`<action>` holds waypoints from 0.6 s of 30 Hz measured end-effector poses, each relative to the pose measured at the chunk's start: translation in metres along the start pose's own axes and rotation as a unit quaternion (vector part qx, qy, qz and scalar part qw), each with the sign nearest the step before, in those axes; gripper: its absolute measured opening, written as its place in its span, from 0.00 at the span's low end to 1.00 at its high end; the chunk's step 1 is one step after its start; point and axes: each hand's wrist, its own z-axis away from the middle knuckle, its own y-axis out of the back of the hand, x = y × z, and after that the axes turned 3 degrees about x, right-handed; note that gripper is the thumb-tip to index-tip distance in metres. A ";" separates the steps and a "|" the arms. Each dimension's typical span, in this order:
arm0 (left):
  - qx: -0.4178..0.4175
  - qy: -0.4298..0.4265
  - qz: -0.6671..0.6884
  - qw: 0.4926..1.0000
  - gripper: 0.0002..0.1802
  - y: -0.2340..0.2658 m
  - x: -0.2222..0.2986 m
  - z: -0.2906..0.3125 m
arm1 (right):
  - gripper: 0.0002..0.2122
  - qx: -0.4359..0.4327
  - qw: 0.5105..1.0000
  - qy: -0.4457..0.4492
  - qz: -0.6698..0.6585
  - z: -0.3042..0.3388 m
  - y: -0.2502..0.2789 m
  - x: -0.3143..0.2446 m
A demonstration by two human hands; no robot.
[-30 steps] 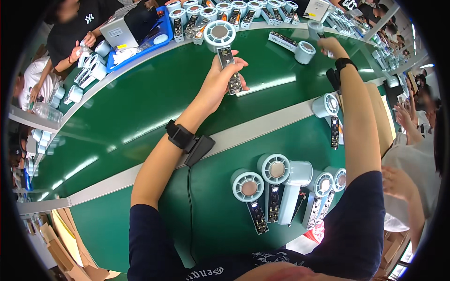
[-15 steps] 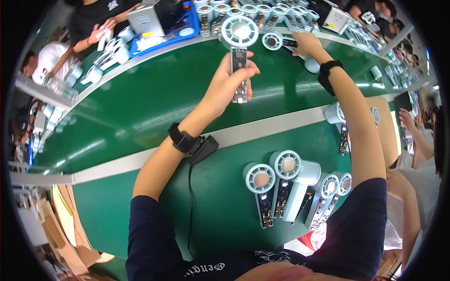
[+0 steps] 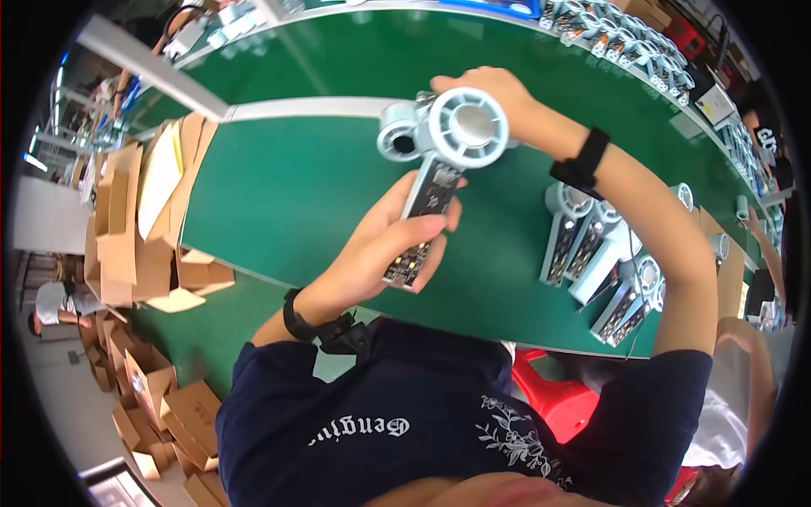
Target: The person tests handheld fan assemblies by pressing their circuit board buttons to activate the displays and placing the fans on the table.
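Note:
My left hand [image 3: 372, 245] is closed round the handle of a light-blue handheld fan [image 3: 467, 128], thumb across the bare circuit board in its uncased handle. The fan stands tilted, its round head up and to the right. Just behind that head is my right hand [image 3: 494, 97], closed on a second handheld fan [image 3: 399, 139]. That fan's ring-shaped head shows to the left of the first one; its handle and most of my right fingers are hidden. Both fans are above the green table [image 3: 287, 186].
Several similar fans [image 3: 570, 203] lie grouped on the table at right, under my right forearm. More fans [image 3: 634, 51] stand in rows beyond the far green surface. Cardboard boxes [image 3: 118, 245] are at left, a red stool [image 3: 557, 401] below the table edge. Another person's arm [image 3: 756, 363] is at right.
The view has swung left. Both hands have come back toward my body, the right one bringing the second fan from the far surface until it is behind the left hand's fan.

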 end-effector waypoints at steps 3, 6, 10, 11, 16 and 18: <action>0.049 -0.036 0.064 0.996 0.25 0.010 -0.019 0.045 | 0.14 -0.028 0.999 0.045 -0.002 -0.013 -0.028 -0.056; 0.068 -0.123 0.104 0.985 0.24 0.024 -0.031 0.082 | 0.13 -0.072 0.994 0.085 0.006 -0.013 -0.052 -0.096; 0.146 -0.192 0.072 0.968 0.25 0.038 -0.039 0.106 | 0.14 0.024 0.996 0.037 -0.077 0.004 -0.057 -0.096; 0.146 -0.187 0.073 0.969 0.25 0.038 -0.038 0.107 | 0.15 0.049 0.993 0.027 -0.105 0.011 -0.058 -0.085; 0.250 -0.195 0.069 0.946 0.27 0.038 -0.054 0.100 | 0.18 0.156 0.901 -0.130 -0.384 0.085 -0.022 -0.080; 0.219 -0.206 0.129 0.945 0.26 0.042 -0.068 0.091 | 0.19 0.112 0.812 -0.266 -0.507 0.122 -0.009 -0.103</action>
